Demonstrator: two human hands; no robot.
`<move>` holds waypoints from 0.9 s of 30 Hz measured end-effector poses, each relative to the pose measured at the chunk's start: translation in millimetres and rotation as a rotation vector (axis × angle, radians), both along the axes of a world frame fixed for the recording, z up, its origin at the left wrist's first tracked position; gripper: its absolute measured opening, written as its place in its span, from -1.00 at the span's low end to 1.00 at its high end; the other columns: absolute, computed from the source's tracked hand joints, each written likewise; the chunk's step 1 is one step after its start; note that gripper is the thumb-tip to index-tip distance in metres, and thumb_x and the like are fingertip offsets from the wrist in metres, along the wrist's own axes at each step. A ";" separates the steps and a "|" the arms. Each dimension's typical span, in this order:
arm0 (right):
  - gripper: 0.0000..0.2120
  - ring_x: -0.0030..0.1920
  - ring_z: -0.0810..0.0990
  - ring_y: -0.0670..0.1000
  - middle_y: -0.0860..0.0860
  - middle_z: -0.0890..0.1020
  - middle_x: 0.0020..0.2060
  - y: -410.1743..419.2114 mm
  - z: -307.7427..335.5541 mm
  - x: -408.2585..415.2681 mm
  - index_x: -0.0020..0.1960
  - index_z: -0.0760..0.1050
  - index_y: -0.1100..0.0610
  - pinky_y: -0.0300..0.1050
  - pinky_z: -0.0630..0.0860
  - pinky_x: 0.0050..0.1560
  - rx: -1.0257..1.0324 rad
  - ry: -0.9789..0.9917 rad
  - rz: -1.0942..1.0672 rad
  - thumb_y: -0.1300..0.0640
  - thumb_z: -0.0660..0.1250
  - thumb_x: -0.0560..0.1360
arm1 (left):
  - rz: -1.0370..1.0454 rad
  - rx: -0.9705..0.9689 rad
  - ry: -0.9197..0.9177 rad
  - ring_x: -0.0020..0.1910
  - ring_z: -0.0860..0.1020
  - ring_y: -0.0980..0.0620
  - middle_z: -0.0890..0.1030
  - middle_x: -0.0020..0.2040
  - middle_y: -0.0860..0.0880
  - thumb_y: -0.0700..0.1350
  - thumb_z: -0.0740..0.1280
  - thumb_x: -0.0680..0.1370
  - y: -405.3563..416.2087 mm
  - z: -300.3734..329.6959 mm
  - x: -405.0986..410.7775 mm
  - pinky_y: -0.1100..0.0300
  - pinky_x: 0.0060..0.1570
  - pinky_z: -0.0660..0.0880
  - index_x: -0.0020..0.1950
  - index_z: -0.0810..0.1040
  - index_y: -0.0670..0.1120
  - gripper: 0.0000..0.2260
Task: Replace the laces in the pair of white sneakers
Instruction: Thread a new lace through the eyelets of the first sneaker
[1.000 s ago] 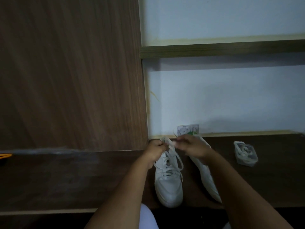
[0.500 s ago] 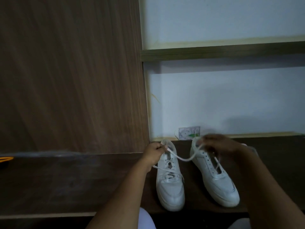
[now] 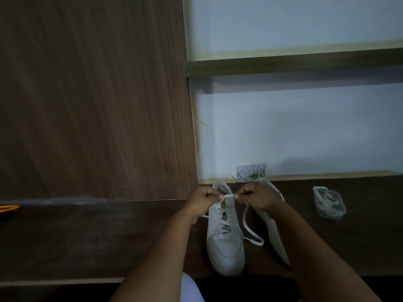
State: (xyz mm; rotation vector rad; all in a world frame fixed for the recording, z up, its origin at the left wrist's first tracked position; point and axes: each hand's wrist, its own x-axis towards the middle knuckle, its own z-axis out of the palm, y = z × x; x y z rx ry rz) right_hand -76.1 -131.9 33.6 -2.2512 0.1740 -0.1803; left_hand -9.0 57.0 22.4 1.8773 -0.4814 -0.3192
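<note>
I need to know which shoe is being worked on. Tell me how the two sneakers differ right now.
The left sneaker has a lace through its eyelets, and both hands pinch that lace above it. The right sneaker has no visible lace and is mostly hidden behind the right forearm. Both are white and stand on the dark surface.

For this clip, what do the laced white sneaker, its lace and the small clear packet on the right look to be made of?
The laced white sneaker looks like smooth matte leather or a synthetic version: stitched panels, no weave visible. Its flat white lace appears to be woven fabric, limp and ribbon-like where it loops. The small clear packet seems to be thin glossy plastic film, since pale contents show through it.
</note>
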 end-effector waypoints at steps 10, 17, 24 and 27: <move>-0.64 -0.04 0.59 -0.01 0.00 0.65 -0.04 -17.6 -30.8 14.6 0.05 0.59 0.12 -0.16 0.51 -0.09 -0.706 0.204 -0.112 -0.15 0.31 0.48 | 0.184 0.504 0.083 -0.03 0.54 0.01 0.62 0.02 -0.08 0.00 0.37 0.56 48.3 -30.0 28.5 0.13 0.02 0.46 0.02 0.62 -0.12 -0.80; -0.83 -0.15 0.51 -0.11 -0.14 0.54 -0.21 9.5 -39.2 19.0 -0.13 0.53 0.02 -0.19 0.44 -0.11 -0.421 -0.007 0.010 -0.08 0.36 0.48 | 0.290 0.794 -0.006 0.05 0.59 -0.11 0.62 0.04 -0.09 -0.03 0.38 0.44 64.4 -1.3 29.9 0.05 0.07 0.54 0.14 0.62 -0.10 -0.69; -0.94 -0.09 0.53 -0.03 -0.03 0.56 -0.14 17.9 -42.6 21.6 -0.09 0.50 0.10 -0.30 0.29 -0.21 -0.423 0.021 -0.027 0.11 0.30 0.53 | 0.069 0.622 -0.307 0.21 0.50 -0.08 0.51 0.28 -0.08 0.02 0.32 0.58 -6.1 -11.4 3.8 0.11 0.08 0.45 0.28 0.47 -0.07 -0.69; -0.91 -0.03 0.53 0.06 0.05 0.57 -0.09 20.7 -44.0 22.8 -0.07 0.44 0.12 -0.18 0.33 -0.12 -0.428 0.013 -0.025 0.12 0.21 0.56 | 0.114 0.684 -0.351 0.20 0.52 -0.13 0.51 0.25 -0.15 0.02 0.26 0.62 -20.4 -14.9 1.1 0.00 0.11 0.49 0.25 0.45 -0.12 -0.71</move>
